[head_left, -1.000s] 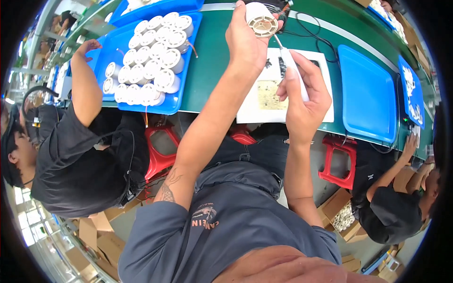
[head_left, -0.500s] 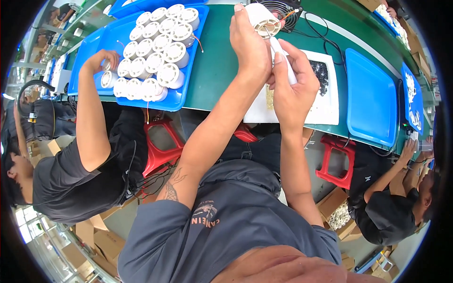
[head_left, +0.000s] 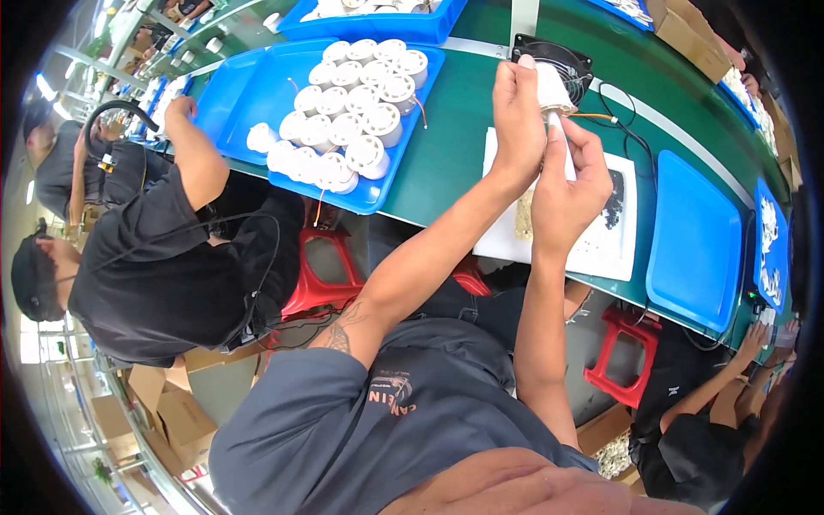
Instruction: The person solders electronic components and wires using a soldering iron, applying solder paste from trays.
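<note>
My left hand is closed round a white round plastic housing, with an orange wire coming out at its right. Gripped in my right hand is a slim white pen-shaped tool, its upper end up against the housing's underside. Its tip is hidden in this view. Below both hands lies a white mat carrying a heap of small dark pieces and some tan ones. Just behind the housing stands a black fan.
Left of my hands, a blue tray holds many similar white housings. A blue tray lies to the right, with a black cable near it. People in black shirts sit on both sides. Red stools stand below the green table.
The view has swung, so the scene sits further right and lower. The housing is tipped, its open face now turned down. At left, the co-worker's hand has moved off the tray of housings.
</note>
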`<action>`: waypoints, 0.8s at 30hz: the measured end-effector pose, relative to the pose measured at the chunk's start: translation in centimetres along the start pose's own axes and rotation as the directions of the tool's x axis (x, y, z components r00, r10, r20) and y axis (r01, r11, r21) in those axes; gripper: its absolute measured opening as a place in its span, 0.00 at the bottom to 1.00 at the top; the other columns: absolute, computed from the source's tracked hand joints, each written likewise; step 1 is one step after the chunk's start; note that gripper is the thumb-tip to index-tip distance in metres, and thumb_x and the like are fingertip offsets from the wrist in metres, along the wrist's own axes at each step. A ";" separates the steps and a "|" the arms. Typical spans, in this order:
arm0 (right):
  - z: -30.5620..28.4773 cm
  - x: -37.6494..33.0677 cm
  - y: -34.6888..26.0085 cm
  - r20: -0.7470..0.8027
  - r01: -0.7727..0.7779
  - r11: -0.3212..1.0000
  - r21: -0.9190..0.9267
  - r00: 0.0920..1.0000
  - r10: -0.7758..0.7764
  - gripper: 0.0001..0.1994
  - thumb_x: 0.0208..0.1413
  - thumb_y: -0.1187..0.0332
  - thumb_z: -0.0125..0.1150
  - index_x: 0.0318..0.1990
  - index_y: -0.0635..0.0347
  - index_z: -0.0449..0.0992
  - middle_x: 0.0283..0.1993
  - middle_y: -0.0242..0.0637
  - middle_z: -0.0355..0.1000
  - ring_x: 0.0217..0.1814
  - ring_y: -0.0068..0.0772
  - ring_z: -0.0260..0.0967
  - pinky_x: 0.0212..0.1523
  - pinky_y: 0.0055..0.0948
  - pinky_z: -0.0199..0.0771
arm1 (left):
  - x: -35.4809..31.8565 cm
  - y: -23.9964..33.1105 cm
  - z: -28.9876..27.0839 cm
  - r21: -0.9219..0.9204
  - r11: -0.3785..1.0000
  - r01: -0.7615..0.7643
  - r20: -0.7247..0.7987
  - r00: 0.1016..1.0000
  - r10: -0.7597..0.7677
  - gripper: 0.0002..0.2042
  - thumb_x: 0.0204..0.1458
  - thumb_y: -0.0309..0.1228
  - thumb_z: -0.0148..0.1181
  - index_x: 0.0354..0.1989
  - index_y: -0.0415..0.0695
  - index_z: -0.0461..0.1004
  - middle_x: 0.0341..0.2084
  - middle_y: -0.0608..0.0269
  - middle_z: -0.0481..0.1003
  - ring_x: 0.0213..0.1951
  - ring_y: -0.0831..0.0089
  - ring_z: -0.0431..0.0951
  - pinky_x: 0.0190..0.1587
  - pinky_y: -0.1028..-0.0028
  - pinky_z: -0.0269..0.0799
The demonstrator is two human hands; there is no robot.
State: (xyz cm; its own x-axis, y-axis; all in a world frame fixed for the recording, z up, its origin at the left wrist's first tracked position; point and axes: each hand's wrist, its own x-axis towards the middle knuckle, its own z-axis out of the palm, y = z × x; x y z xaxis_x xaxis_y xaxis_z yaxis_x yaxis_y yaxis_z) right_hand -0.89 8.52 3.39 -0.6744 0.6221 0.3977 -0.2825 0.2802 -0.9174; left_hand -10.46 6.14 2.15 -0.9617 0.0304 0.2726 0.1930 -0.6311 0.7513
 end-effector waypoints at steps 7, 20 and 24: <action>-2.5 1.6 0.9 0.139 -0.071 0.994 0.079 0.989 0.060 0.11 0.64 0.76 0.58 0.53 0.65 0.76 0.26 0.30 0.73 0.26 0.16 0.67 0.26 0.20 0.63 | 3.9 -2.1 -1.4 -0.027 0.999 -0.021 -0.113 0.993 0.018 0.17 0.70 0.43 0.46 0.43 0.39 0.67 0.33 0.52 0.76 0.33 0.62 0.81 0.38 0.60 0.82; -5.5 0.2 3.8 0.134 -0.067 0.967 0.244 0.990 0.034 0.13 0.64 0.75 0.61 0.54 0.70 0.78 0.34 0.35 0.77 0.32 0.19 0.72 0.32 0.18 0.70 | 16.4 4.4 -9.9 -0.163 0.987 0.009 -0.098 0.995 -0.025 0.30 0.66 0.37 0.44 0.74 0.39 0.49 0.68 0.40 0.60 0.68 0.47 0.63 0.68 0.52 0.62; -4.3 -0.2 4.8 0.189 -0.025 0.973 0.229 0.982 -0.019 0.10 0.65 0.72 0.62 0.49 0.69 0.79 0.34 0.34 0.77 0.32 0.18 0.71 0.33 0.18 0.69 | 3.8 7.2 -7.3 0.116 0.993 0.028 0.089 0.995 -0.039 0.23 0.67 0.34 0.44 0.67 0.34 0.60 0.61 0.43 0.68 0.64 0.53 0.69 0.66 0.59 0.65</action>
State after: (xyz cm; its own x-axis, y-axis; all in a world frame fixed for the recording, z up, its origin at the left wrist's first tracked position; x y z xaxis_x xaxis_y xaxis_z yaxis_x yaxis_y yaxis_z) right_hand 0.79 12.87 -1.03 -0.7858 0.4673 0.4051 -0.4137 0.0897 -0.9060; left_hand -14.17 -3.99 4.22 -0.9474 0.1235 0.2953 0.1869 -0.5355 0.8236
